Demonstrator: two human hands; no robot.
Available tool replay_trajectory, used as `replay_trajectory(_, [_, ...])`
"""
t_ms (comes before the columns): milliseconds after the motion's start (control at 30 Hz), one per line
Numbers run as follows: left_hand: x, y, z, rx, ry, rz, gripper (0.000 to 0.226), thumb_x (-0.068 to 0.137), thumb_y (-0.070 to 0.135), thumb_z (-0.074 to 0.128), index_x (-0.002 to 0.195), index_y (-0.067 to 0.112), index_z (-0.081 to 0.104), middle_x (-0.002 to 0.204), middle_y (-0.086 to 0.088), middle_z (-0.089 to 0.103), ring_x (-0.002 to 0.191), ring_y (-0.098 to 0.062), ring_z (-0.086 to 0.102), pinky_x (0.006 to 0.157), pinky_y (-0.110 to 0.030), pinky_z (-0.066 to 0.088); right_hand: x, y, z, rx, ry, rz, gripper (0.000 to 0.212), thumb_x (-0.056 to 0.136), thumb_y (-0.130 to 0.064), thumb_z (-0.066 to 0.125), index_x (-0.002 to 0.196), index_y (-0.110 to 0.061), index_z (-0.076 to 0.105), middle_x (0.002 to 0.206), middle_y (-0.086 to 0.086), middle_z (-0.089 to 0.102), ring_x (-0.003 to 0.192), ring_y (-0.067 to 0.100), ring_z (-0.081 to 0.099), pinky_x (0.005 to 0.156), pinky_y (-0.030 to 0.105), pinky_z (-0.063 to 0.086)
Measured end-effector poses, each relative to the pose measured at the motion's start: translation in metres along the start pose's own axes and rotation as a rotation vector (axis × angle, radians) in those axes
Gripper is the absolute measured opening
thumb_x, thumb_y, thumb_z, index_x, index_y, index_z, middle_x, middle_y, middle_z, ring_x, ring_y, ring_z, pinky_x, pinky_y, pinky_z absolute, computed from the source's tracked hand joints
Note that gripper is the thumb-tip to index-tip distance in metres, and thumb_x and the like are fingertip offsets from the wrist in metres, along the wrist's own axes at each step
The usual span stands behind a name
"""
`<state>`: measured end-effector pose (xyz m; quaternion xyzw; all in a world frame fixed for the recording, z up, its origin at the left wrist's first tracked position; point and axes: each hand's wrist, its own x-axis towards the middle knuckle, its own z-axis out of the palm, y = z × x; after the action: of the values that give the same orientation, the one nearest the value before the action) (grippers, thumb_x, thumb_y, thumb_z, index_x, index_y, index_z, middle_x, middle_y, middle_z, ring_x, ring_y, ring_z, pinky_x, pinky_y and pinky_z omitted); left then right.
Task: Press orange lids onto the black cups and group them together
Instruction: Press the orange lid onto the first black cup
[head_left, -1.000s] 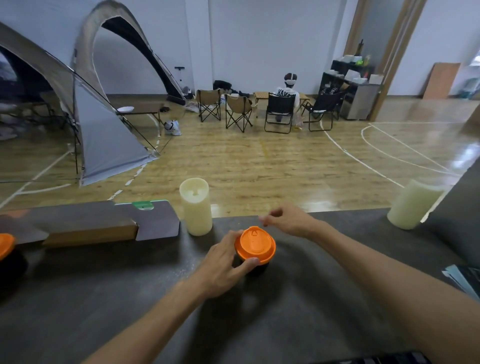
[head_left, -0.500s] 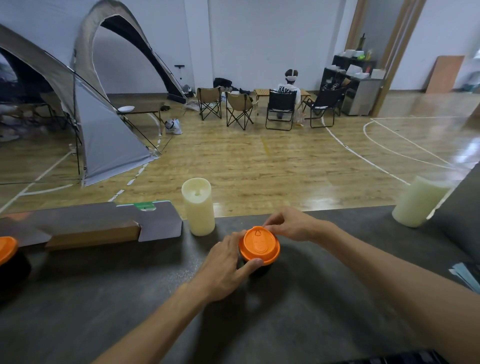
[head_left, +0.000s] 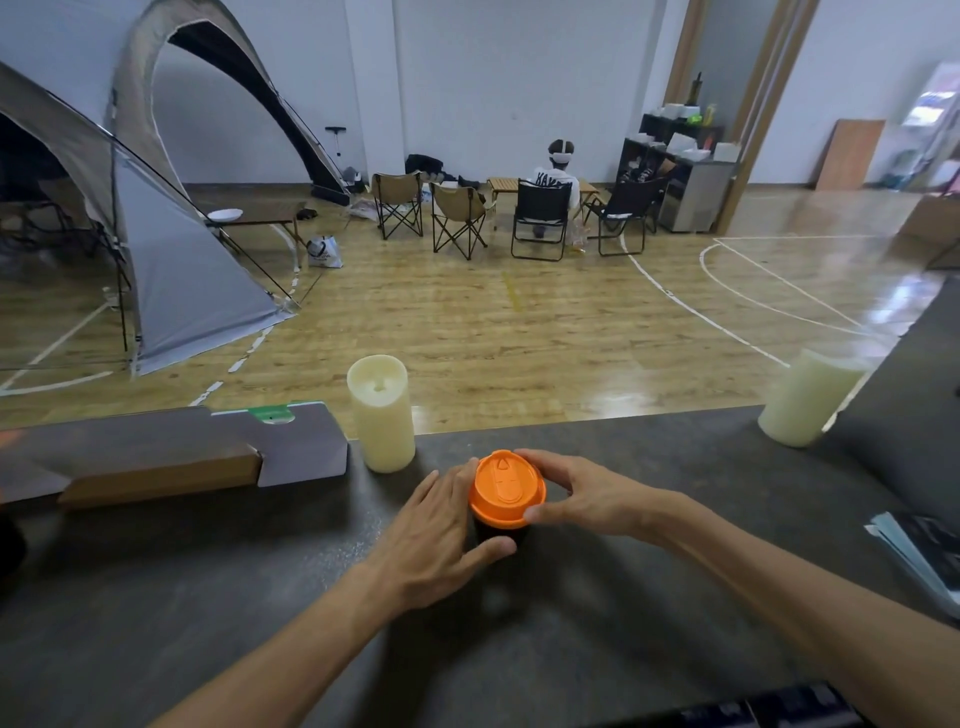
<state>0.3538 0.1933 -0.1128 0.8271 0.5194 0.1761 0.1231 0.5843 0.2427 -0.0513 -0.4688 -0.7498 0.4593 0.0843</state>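
An orange lid (head_left: 506, 488) sits on top of a black cup (head_left: 493, 532) in the middle of the dark table (head_left: 208, 597). My left hand (head_left: 441, 525) wraps the cup's left side, thumb curled round its front below the lid. My right hand (head_left: 576, 493) grips the lid's rim from the right, fingers over the far edge and thumb at the near edge. Most of the cup is hidden by the lid and my hands.
A cream pillar candle (head_left: 382, 413) stands just behind and left of the cup; a second candle (head_left: 802, 397) stands at the far right. A flat brown and grey box (head_left: 171, 457) lies at the left. Papers (head_left: 919, 551) lie at the right edge.
My right hand has moved from behind the lid to close round its right rim. My left hand stays on the cup. The other lidded cup at the far left is out of sight.
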Motion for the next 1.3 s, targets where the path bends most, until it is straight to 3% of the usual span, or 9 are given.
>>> replay_trajectory(200, [-0.002, -0.003, -0.004, 0.003, -0.060, 0.035, 0.098, 0.087, 0.085, 0.028, 0.158, 0.025, -0.002, 0.168, 0.006, 0.009, 0.153, -0.003, 0.005, 0.126, -0.040, 0.006, 0.001, -0.001, 0.016, -0.125, 0.132, 0.010, 0.096, 0.077, -0.054, 0.079, 0.154, -0.035, 0.025, 0.153, -0.010, 0.040, 0.140, 0.013, 0.037, 0.117, 0.041, 0.030])
replay_trajectory(333, [-0.003, -0.002, -0.009, -0.036, -0.082, 0.018, 0.092, 0.089, 0.083, 0.028, 0.158, 0.030, -0.001, 0.167, 0.009, 0.010, 0.152, -0.001, 0.007, 0.126, -0.041, 0.006, -0.004, 0.001, 0.016, -0.169, 0.144, 0.002, 0.096, 0.078, -0.060, 0.074, 0.156, -0.038, 0.021, 0.158, -0.010, 0.035, 0.144, 0.015, 0.033, 0.118, 0.039, 0.027])
replay_trajectory(467, [-0.004, 0.008, -0.010, -0.261, -0.040, -0.079, 0.082, 0.089, 0.080, 0.035, 0.154, 0.038, 0.010, 0.162, 0.015, 0.021, 0.146, -0.001, 0.020, 0.124, -0.045, 0.017, -0.011, 0.002, 0.003, -0.231, 0.064, 0.007, 0.090, 0.085, -0.059, 0.067, 0.157, -0.043, 0.016, 0.163, -0.011, 0.024, 0.150, 0.013, 0.020, 0.122, 0.040, 0.019])
replay_trajectory(633, [-0.003, 0.032, 0.007, -0.657, 0.088, -0.258, 0.078, 0.082, 0.062, 0.060, 0.147, 0.041, 0.022, 0.151, 0.014, 0.036, 0.138, -0.002, 0.036, 0.119, -0.036, 0.031, -0.011, -0.002, -0.006, -0.462, 0.050, -0.061, 0.080, 0.093, -0.051, 0.060, 0.158, -0.035, 0.017, 0.166, -0.013, 0.009, 0.153, 0.011, -0.005, 0.124, 0.040, -0.002])
replay_trajectory(733, [0.001, 0.049, 0.012, -0.860, 0.148, -0.399, 0.078, 0.076, 0.041, 0.063, 0.143, 0.041, 0.023, 0.145, 0.006, 0.043, 0.130, -0.007, 0.045, 0.107, -0.024, 0.035, -0.008, 0.001, -0.004, -0.485, 0.050, -0.066, 0.084, 0.090, -0.055, 0.062, 0.158, -0.035, 0.015, 0.166, -0.013, 0.006, 0.152, 0.010, -0.009, 0.124, 0.040, -0.006])
replay_trajectory(867, [0.002, 0.059, 0.014, -0.990, 0.246, -0.504, 0.074, 0.078, 0.025, 0.063, 0.145, 0.032, 0.033, 0.133, 0.010, 0.053, 0.121, -0.002, 0.050, 0.096, -0.019, 0.039, -0.004, 0.005, 0.002, -0.481, 0.079, -0.071, 0.095, 0.083, -0.063, 0.065, 0.158, -0.034, 0.015, 0.166, -0.013, 0.007, 0.152, 0.008, -0.009, 0.122, 0.039, -0.009])
replay_trajectory(1000, [0.000, 0.042, 0.004, -0.968, 0.328, -0.499, 0.046, 0.084, 0.016, 0.065, 0.128, 0.024, 0.059, 0.123, 0.010, 0.068, 0.120, -0.005, 0.059, 0.105, -0.028, 0.045, -0.002, 0.004, 0.001, -0.460, 0.073, -0.080, 0.094, 0.083, -0.061, 0.067, 0.158, -0.035, 0.017, 0.167, -0.011, 0.009, 0.152, 0.009, -0.008, 0.122, 0.039, -0.009])
replay_trajectory(1100, [0.003, 0.026, -0.012, -0.940, 0.278, -0.470, 0.030, 0.089, 0.001, 0.066, 0.111, 0.021, 0.070, 0.106, 0.008, 0.076, 0.106, -0.006, 0.068, 0.092, -0.025, 0.053, -0.002, 0.002, -0.002, -0.446, 0.039, -0.075, 0.092, 0.084, -0.057, 0.069, 0.158, -0.036, 0.017, 0.167, -0.011, 0.009, 0.153, 0.011, -0.007, 0.123, 0.042, -0.008])
replay_trajectory(1300, [0.032, 0.002, -0.036, -0.681, 0.107, -0.462, 0.005, 0.092, 0.014, 0.068, 0.089, 0.016, 0.071, 0.089, 0.001, 0.074, 0.088, -0.012, 0.069, 0.080, -0.024, 0.054, 0.003, -0.004, -0.005, -0.457, 0.022, -0.044, 0.092, 0.082, -0.055, 0.072, 0.156, -0.040, 0.019, 0.167, -0.011, 0.010, 0.153, 0.010, -0.006, 0.123, 0.045, -0.008])
